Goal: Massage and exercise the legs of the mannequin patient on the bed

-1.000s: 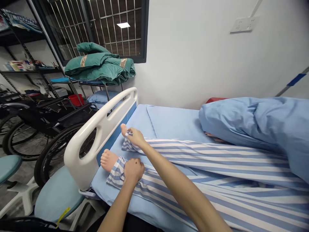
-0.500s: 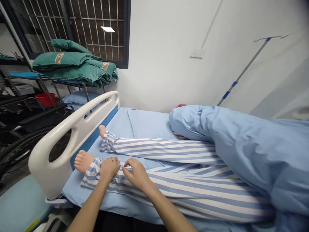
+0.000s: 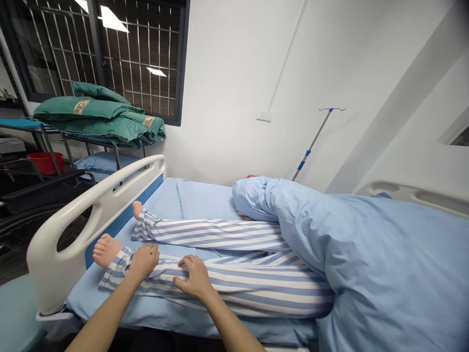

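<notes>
On the bed lies a figure in blue-and-white striped pyjama trousers (image 3: 264, 286), with two bare feet showing at the cuffs. The nearer foot (image 3: 107, 250) points up, close to the footboard. My left hand (image 3: 144, 260) rests on the nearer lower leg just above the cuff, its fingers bent over the cloth and partly hidden. Further up the same leg is my right hand (image 3: 194, 277), thumb and fingers apart, lying on the trouser leg with nothing held. A light-blue quilt (image 3: 351, 244) covers the figure from the thighs up.
The cream footboard (image 3: 47, 254) stands at the left, and a wheelchair (image 3: 40, 195) is beyond it. Folded green bedding (image 3: 106, 117) lies on a rack under the barred window. An IV pole (image 3: 315, 139) rises behind the bed by the wall.
The view has turned to the right and up, so more quilt and the headboard show. My right hand's thumb and fingers have spread apart; my left hand stays on the lower leg.
</notes>
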Demonstrator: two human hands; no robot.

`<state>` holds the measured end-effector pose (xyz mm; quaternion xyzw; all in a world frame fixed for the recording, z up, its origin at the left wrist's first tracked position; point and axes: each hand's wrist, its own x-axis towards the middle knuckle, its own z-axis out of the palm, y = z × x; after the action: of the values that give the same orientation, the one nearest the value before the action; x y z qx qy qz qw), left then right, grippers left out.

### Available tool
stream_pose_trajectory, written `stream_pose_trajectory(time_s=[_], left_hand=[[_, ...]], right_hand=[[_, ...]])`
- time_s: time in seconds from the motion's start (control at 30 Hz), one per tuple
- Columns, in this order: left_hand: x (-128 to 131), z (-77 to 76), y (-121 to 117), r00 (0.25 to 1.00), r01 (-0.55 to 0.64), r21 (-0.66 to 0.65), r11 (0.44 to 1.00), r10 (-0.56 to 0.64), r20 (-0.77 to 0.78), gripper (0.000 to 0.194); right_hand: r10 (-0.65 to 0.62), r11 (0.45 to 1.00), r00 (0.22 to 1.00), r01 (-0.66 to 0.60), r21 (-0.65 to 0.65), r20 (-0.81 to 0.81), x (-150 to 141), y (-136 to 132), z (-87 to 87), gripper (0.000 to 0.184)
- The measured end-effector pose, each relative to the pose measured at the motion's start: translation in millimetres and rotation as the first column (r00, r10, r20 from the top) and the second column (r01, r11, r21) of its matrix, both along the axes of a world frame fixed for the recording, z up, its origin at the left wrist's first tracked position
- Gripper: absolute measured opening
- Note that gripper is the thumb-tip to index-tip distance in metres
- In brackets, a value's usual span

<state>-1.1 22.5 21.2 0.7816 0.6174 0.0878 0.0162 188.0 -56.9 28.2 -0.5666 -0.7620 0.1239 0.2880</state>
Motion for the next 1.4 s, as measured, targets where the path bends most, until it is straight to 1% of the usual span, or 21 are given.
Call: stream_pose_trajectory(time_s=[0.07, 0.1, 0.13, 0.2, 0.27, 0.3, 0.37, 0.47, 0.6, 0.7, 0.77, 0.87, 1.0, 1.07, 1.1, 1.17, 1.23, 1.27, 1.3, 1.33, 1.4], left_hand=[[4.7, 4.0, -2.9, 0.997, 0.071, 0.092, 0.993, -0.072, 0.009, 0.027], [7.9, 6.8, -3.9, 0.995, 0.080, 0.124, 0.989, -0.086, 0.041, 0.025], [11.4, 9.9, -4.7, 0.992, 0.060, 0.135, 0.989, -0.074, 0.098, 0.024], [17.8, 15.6, -5.5, 0.972, 0.000, 0.080, 0.997, -0.018, 0.232, 0.024], [21.8, 18.0, -6.0, 0.948, -0.026, -0.029, 0.999, 0.034, 0.315, 0.030], [22.8, 17.2, -6.3, 0.946, -0.039, -0.071, 0.997, 0.059, 0.320, 0.032], [23.6, 11.8, -7.2, 0.953, -0.087, -0.096, 0.992, 0.111, 0.283, 0.031], [25.0, -0.4, -9.1, 0.966, -0.162, -0.039, 0.986, 0.166, 0.199, 0.026], [28.9, -9.9, -9.3, 0.981, -0.154, 0.038, 0.987, 0.148, 0.129, 0.025], [30.0, -13.4, -6.5, 0.984, -0.143, 0.040, 0.989, 0.138, 0.112, 0.024], [28.7, -17.1, -4.0, 0.986, -0.126, 0.026, 0.992, 0.122, 0.118, 0.024], [25.9, -24.6, -2.4, 0.986, -0.070, 0.059, 0.996, 0.060, 0.159, 0.022], [31.2, -31.2, -9.6, 0.975, -0.052, 0.177, 0.983, 0.012, 0.223, 0.023], [38.1, -31.3, -17.2, 0.960, -0.058, 0.207, 0.977, -0.002, 0.279, 0.023], [41.3, -30.4, -21.6, 0.946, -0.055, 0.212, 0.976, -0.017, 0.325, 0.022], [44.4, -26.1, -29.9, 0.894, -0.038, 0.202, 0.979, -0.057, 0.443, 0.018], [39.5, -18.7, -35.8, 0.832, -0.013, 0.184, 0.983, -0.091, 0.546, 0.017], [33.4, -14.5, -37.1, 0.816, -0.016, 0.199, 0.980, -0.102, 0.569, 0.018], [25.3, -10.6, -37.2, 0.820, -0.027, 0.235, 0.972, -0.113, 0.562, 0.019], [15.6, -7.8, -36.1, 0.844, -0.049, 0.291, 0.956, -0.116, 0.523, 0.019], [-4.7, -6.7, -32.0, 0.921, -0.090, 0.415, 0.906, -0.083, 0.381, 0.018]], right_hand=[[0.009, 1.000, 1.000, -0.009, -0.020, 0.004, 1.2, 0.2, 2.0, 0.032], [0.011, 1.000, 1.000, -0.010, -0.028, 0.004, 1.9, 0.1, 2.7, 0.032], [0.011, 0.999, 1.000, -0.011, -0.035, 0.002, 2.4, 0.0, 3.1, 0.031], [0.012, 0.999, 1.000, -0.012, -0.042, -0.008, 3.2, -0.3, 3.5, 0.029], [0.016, 0.999, 1.000, -0.017, -0.047, -0.020, 4.0, -0.1, 3.4, 0.028], [0.017, 0.998, 1.000, -0.019, -0.053, -0.027, 4.3, 0.2, 3.3, 0.027], [0.017, 0.997, 0.999, -0.020, -0.069, -0.038, 4.9, 1.4, 2.8, 0.026], [0.007, 0.995, 0.998, -0.013, -0.098, -0.065, 5.5, 4.5, 2.0, 0.021], [0.000, 0.985, 0.994, -0.019, -0.172, -0.107, 7.0, 11.4, 2.9, 0.017], [0.007, 0.967, 0.990, -0.044, -0.251, -0.144, 6.0, 26.8, 5.2, 0.018], [0.022, 0.964, 0.985, -0.066, -0.257, -0.168, -0.7, 47.6, 8.9, 0.021], [0.089, 0.980, 0.978, -0.120, -0.162, -0.187, -27.1, 98.0, 21.4, 0.032], [0.166, 0.985, 0.971, -0.170, -0.010, -0.174, -89.0, 184.9, 46.4, 0.060], [0.198, 0.980, 0.969, -0.195, 0.041, -0.148, -120.2, 220.8, 52.4, 0.074], [0.213, 0.977, 0.970, -0.212, 0.021, -0.119, -132.8, 233.8, 51.2, 0.079], [0.222, 0.968, 0.975, -0.223, -0.115, -0.023, -148.3, 247.8, 39.1, 0.082], [0.191, 0.952, 0.975, -0.156, -0.264, 0.116, -149.0, 247.1, 16.8, 0.073], [0.160, 0.955, 0.968, -0.101, -0.280, 0.195, -144.3, 242.7, 4.3, 0.066], [0.124, 0.967, 0.954, -0.056, -0.247, 0.273, -137.2, 236.5, -7.3, 0.058], [0.089, 0.984, 0.936, -0.029, -0.177, 0.341, -128.8, 229.6, -16.9, 0.051], [0.047, 0.999, 0.896, -0.033, -0.041, 0.442, -111.8, 216.7, -26.9, 0.041]])
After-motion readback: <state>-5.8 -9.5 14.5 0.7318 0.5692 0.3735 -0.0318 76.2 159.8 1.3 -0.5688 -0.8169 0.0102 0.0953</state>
